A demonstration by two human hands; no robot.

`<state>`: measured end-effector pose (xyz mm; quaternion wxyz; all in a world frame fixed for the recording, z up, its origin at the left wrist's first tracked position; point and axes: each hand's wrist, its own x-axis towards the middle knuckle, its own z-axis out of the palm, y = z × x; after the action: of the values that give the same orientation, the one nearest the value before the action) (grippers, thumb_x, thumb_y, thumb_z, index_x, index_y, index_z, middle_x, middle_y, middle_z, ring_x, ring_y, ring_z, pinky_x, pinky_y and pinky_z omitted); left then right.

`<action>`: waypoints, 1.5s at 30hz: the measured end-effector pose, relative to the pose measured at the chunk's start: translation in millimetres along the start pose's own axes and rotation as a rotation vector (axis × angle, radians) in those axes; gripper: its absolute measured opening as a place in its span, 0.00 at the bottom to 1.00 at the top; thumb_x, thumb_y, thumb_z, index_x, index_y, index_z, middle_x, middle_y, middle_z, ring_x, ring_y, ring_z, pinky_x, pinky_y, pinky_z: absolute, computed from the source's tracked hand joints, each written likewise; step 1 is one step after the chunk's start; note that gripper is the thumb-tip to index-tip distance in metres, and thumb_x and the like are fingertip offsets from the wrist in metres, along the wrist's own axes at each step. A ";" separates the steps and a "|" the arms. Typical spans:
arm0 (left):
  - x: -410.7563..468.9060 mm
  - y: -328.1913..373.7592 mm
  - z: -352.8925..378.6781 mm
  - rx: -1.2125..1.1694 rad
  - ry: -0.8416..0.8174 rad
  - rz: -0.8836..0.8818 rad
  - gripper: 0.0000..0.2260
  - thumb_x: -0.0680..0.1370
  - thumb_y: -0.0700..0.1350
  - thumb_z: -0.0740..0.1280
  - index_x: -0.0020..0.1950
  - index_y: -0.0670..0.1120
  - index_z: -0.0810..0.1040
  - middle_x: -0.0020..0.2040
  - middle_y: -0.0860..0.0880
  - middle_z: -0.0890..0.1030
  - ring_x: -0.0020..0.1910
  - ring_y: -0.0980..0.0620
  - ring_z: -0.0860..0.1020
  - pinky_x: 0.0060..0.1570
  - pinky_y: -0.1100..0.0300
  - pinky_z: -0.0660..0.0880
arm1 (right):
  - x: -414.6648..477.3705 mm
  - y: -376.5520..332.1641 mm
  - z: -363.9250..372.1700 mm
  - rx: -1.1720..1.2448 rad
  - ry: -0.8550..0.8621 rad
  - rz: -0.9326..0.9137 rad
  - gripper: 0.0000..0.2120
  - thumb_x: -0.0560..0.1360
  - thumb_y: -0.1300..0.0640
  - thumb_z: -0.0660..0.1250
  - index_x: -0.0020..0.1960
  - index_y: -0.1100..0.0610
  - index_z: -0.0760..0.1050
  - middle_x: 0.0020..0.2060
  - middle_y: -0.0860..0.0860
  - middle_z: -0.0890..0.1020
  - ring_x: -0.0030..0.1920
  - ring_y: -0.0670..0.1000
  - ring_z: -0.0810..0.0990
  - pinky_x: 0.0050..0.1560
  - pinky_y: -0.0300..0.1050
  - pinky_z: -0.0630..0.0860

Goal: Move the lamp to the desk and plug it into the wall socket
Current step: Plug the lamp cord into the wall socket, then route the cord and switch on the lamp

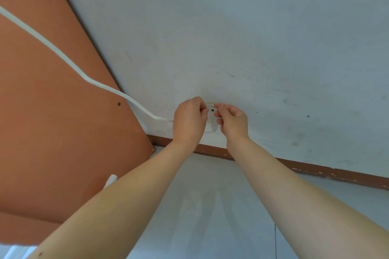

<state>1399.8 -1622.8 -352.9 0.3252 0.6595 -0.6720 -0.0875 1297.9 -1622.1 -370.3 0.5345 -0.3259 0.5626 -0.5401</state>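
The white wall socket (211,111) sits low on the pale wall, just above the baseboard, and one dark slot shows between my hands. The lamp's white cord (84,75) runs down from the upper left across the desk panel and disappears behind my left hand (189,120). That hand is closed around the cord's end, so the plug itself is hidden. My right hand (232,122) is curled with its fingertips pinched at the socket face. I cannot make out what, if anything, it holds. The lamp is out of view.
An orange-brown desk side panel (52,111) fills the left, close to the socket. A brown baseboard (315,170) runs along the bottom of the wall, above the pale glossy floor (210,206). A small white piece (110,181) shows at the panel's lower edge.
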 end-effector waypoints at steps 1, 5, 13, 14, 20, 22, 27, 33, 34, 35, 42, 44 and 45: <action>1.9 -0.1 -2.0 -0.019 0.002 -0.007 0.05 0.76 0.40 0.66 0.41 0.42 0.78 0.36 0.46 0.82 0.36 0.49 0.79 0.39 0.52 0.78 | 0.0 -4.1 0.9 0.010 -0.003 -0.003 0.10 0.76 0.57 0.61 0.41 0.50 0.80 0.34 0.47 0.79 0.33 0.45 0.73 0.34 0.36 0.68; 12.4 7.1 -16.0 -0.058 -0.025 -0.043 0.05 0.76 0.40 0.66 0.41 0.43 0.79 0.36 0.47 0.82 0.36 0.50 0.80 0.39 0.55 0.78 | -7.2 -20.3 3.3 -0.016 -0.036 0.034 0.13 0.76 0.56 0.58 0.39 0.50 0.80 0.33 0.48 0.79 0.33 0.45 0.73 0.34 0.36 0.68; 34.1 47.4 -59.7 -0.003 -0.128 -0.131 0.05 0.75 0.40 0.65 0.43 0.43 0.80 0.40 0.47 0.83 0.40 0.47 0.80 0.40 0.49 0.79 | -15.2 -78.5 11.5 -0.230 -0.068 0.111 0.11 0.76 0.57 0.59 0.44 0.52 0.80 0.34 0.47 0.79 0.34 0.46 0.74 0.36 0.38 0.69; 34.7 52.6 -64.5 0.005 -0.152 -0.156 0.05 0.75 0.41 0.65 0.44 0.43 0.80 0.40 0.47 0.84 0.41 0.47 0.80 0.41 0.49 0.79 | -16.6 -84.5 13.4 -0.237 -0.076 0.129 0.11 0.76 0.57 0.58 0.44 0.53 0.80 0.35 0.48 0.80 0.34 0.46 0.74 0.36 0.38 0.69; 41.2 72.6 -104.2 0.026 -0.235 -0.257 0.06 0.74 0.40 0.64 0.46 0.46 0.80 0.44 0.48 0.84 0.44 0.48 0.80 0.42 0.53 0.78 | -32.4 -128.4 13.5 -0.281 -0.097 0.258 0.14 0.76 0.59 0.55 0.46 0.54 0.80 0.35 0.49 0.80 0.34 0.46 0.75 0.35 0.37 0.67; 43.8 79.8 -120.9 -0.016 -0.276 -0.282 0.06 0.74 0.39 0.64 0.46 0.45 0.81 0.44 0.48 0.84 0.43 0.48 0.81 0.43 0.54 0.79 | -41.7 -145.3 11.7 -0.274 -0.080 0.305 0.14 0.75 0.59 0.56 0.46 0.54 0.80 0.34 0.48 0.80 0.34 0.45 0.74 0.34 0.37 0.67; 46.6 104.1 -157.9 -0.163 -0.360 -0.354 0.07 0.73 0.37 0.65 0.44 0.45 0.82 0.44 0.49 0.84 0.41 0.53 0.79 0.44 0.61 0.75 | -67.9 -185.6 6.9 -0.286 -0.021 0.350 0.13 0.75 0.58 0.58 0.48 0.57 0.81 0.33 0.47 0.79 0.33 0.45 0.72 0.36 0.38 0.68; 45.8 134.5 -211.0 -0.196 -0.409 -0.390 0.06 0.74 0.37 0.66 0.43 0.46 0.81 0.40 0.52 0.82 0.40 0.55 0.77 0.39 0.66 0.70 | -99.4 -241.8 11.5 -0.296 -0.036 0.389 0.12 0.75 0.58 0.58 0.46 0.56 0.81 0.34 0.48 0.79 0.35 0.45 0.73 0.39 0.38 0.69; 45.0 139.8 -220.3 -0.201 -0.410 -0.395 0.06 0.74 0.37 0.66 0.44 0.46 0.81 0.40 0.53 0.82 0.40 0.55 0.77 0.38 0.66 0.70 | -104.2 -250.4 14.9 -0.323 -0.072 0.378 0.12 0.75 0.58 0.59 0.47 0.55 0.82 0.35 0.47 0.80 0.36 0.45 0.74 0.41 0.39 0.69; 45.2 145.5 -232.4 -0.204 -0.407 -0.401 0.06 0.74 0.37 0.66 0.44 0.46 0.81 0.40 0.53 0.81 0.40 0.55 0.77 0.39 0.66 0.71 | -109.9 -261.2 19.9 -0.348 -0.120 0.361 0.11 0.74 0.59 0.60 0.47 0.54 0.82 0.36 0.47 0.80 0.37 0.45 0.74 0.44 0.41 0.69; 46.4 161.6 -319.9 -0.187 -0.329 -0.471 0.07 0.73 0.38 0.65 0.45 0.47 0.82 0.42 0.51 0.84 0.41 0.55 0.78 0.43 0.62 0.73 | -147.9 -323.2 63.6 -0.410 -0.297 0.298 0.17 0.74 0.66 0.56 0.55 0.58 0.81 0.45 0.51 0.82 0.40 0.37 0.75 0.46 0.38 0.70; 45.1 160.7 -342.8 -0.175 -0.302 -0.503 0.07 0.73 0.39 0.65 0.44 0.48 0.82 0.42 0.52 0.84 0.39 0.56 0.77 0.41 0.63 0.71 | -158.3 -334.4 76.0 -0.433 -0.330 0.264 0.18 0.74 0.67 0.56 0.55 0.57 0.81 0.45 0.50 0.82 0.41 0.36 0.75 0.46 0.38 0.71; 43.7 159.4 -352.7 -0.174 -0.286 -0.517 0.07 0.73 0.38 0.65 0.44 0.48 0.82 0.43 0.52 0.84 0.39 0.56 0.76 0.40 0.64 0.71 | -163.0 -338.8 82.0 -0.444 -0.349 0.248 0.18 0.73 0.67 0.56 0.54 0.57 0.81 0.45 0.50 0.82 0.41 0.36 0.76 0.45 0.36 0.71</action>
<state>1466.1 -1535.9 21.0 0.2496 0.7593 -0.5108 -0.3166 1340.0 -1558.7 6.9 0.6007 -0.4515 0.6019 -0.2705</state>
